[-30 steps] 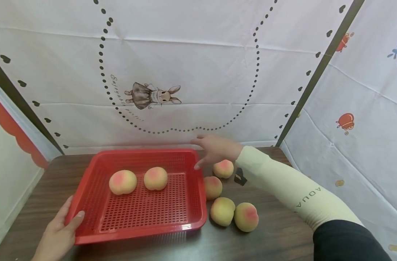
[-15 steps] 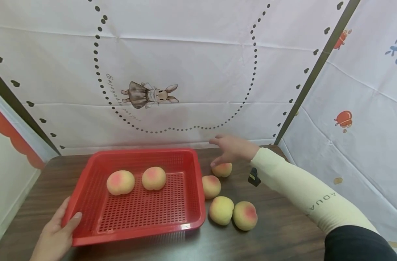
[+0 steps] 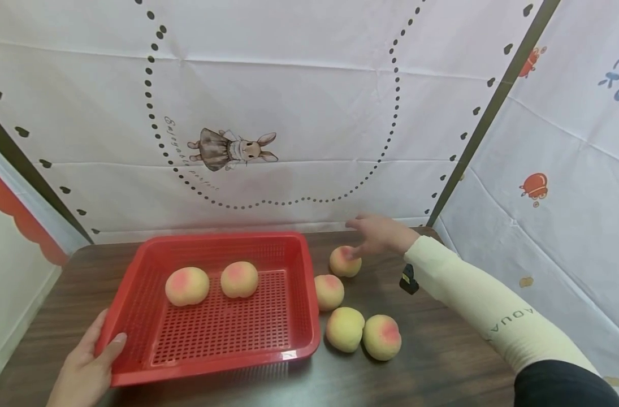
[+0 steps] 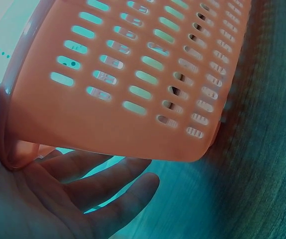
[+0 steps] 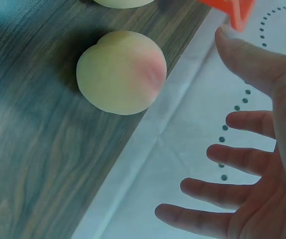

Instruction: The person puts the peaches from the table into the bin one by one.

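Observation:
A red plastic basket point(image 3: 215, 364) holds two peaches, one on the left point(image 3: 187, 286) and one nearer its middle point(image 3: 239, 279). My left hand point(image 3: 87, 362) grips the basket's near left corner, thumb over the rim; in the left wrist view its other fingers lie beneath the rim outside the slotted wall. Over the far part of the table, my right hand point(image 3: 382, 234) hovers with fingers spread and nothing in it. Just below it lies the farthest loose peach point(image 3: 345, 262), which the right wrist view shows apart from the fingers.
Right of the basket lie more peaches: one by its wall point(image 3: 329, 292), then a yellowish one point(image 3: 345, 329) beside another with a pink patch point(image 3: 382, 337). The wooden table point(image 3: 441, 350) ends at a white printed cloth point(image 3: 309, 113) behind. A second cloth point(image 3: 568, 141) hangs at the right.
My right hand has moved right, away from the basket's far right corner, uncovering more of the farthest peach. The left hand keeps its grip, and the two peaches stay in the basket.

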Available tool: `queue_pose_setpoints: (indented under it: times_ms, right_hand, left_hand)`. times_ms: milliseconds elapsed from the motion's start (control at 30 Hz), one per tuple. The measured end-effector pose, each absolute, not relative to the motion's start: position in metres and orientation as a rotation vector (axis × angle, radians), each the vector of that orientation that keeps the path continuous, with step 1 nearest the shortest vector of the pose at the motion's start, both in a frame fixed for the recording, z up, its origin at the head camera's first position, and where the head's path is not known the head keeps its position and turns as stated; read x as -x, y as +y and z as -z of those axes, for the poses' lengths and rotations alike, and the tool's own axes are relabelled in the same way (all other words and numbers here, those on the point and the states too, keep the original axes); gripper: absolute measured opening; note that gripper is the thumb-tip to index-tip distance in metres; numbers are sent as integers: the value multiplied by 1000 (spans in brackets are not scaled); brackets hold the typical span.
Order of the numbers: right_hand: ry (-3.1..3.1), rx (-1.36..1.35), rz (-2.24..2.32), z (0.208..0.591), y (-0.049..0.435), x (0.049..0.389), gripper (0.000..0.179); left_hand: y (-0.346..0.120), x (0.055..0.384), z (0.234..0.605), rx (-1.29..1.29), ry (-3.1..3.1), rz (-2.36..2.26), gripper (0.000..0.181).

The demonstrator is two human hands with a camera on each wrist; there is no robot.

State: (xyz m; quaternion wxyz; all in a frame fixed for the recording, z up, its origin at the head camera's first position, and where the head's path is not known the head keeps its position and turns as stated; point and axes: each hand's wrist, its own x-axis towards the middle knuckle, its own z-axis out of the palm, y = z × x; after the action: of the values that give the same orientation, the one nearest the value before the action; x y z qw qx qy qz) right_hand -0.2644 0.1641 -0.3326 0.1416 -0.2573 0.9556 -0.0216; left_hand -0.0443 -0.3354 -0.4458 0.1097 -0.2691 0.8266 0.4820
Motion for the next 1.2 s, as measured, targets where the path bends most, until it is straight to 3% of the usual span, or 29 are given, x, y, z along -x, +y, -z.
queue_pose_setpoints:
  times_ms: [167,400,600,700,933,1067,1200]
  right_hand:
    - [2781,802,75,345,168,265,71]
    - [2743,781,229,372,162,268,78]
    - [2715,811,170,390,153,274,74]
    - [2706,828,141,398,149,276,64]
    - [2735,951,97,421,145,279,21]
    - [2792,1019,71,429,144,280,10]
    - [2792,1045,112,429,144,280,10]
  left_hand:
    - [-338,46,449,795,2414,-1439,85]
    - [-339,46,451,805,2421,-1421,85]
    - [-338,44,449,767,2424,-1417,85]
    - [-338,43,446,755,2437,-1402,84]
    - [-337,43,446,734,2443,-1401,84]
    - [-338,42,448,746,2433,-1416,85]
    - [-342,43,448,714,2432,-1413,86]
